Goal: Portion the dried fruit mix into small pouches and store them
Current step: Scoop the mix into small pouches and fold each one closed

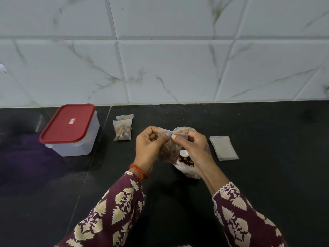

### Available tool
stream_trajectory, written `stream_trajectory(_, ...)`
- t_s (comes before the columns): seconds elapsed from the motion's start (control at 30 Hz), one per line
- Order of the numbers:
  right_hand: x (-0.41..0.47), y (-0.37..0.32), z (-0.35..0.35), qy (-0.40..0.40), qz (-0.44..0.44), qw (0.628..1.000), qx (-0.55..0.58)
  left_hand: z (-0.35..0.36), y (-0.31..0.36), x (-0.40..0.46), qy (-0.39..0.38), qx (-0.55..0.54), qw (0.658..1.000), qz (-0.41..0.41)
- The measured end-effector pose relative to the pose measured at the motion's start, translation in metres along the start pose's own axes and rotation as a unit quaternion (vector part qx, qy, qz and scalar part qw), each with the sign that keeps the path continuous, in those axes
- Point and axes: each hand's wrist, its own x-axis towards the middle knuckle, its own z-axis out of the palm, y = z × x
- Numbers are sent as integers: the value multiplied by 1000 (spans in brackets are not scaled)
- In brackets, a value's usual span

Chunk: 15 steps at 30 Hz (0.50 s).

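With two filled pouches [122, 130] lying on the tabletop [249, 184], both hands' fingers [173, 138] are pinching a third filled pouch [168, 149] above the fruit bag [187, 164], empty pouches [223, 147] and lidded container [70, 130] still waiting.

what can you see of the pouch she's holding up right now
The pouch is small and translucent, of thin plastic-like film, with brown dried fruit mix filling its lower part. It hangs upright above the open bag of mix on the black counter. The left hand and the right hand both pinch its flat top strip, fingertips meeting at the middle. Whether it is sealed cannot be told.
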Motion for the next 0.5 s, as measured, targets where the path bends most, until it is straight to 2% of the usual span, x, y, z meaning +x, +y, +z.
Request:
stream_trajectory(0.07, 2, 1, -1, 4, 11, 1000, 6, 0, 0, 0, 9, 8, 1000, -6)
stream_trajectory(0.23, 6, 1, -7, -3, 37, 999, 10, -5, 2, 1, -28, -6, 999, -27)
stream_trajectory(0.3, 8, 2, -10, -17, 56, 998, 11, -5, 1, 1, -20, -2, 1000, -24)
stream_trajectory(0.4, 10, 4, -10, 4, 62, 998, 9, -2, -3, -1, -2, 16, 1000, -20)
stream_trajectory(0.5, 8, 4, -11, -12, 73, 997, 1, -6, -5, -3, -18, 7, 999, -35)
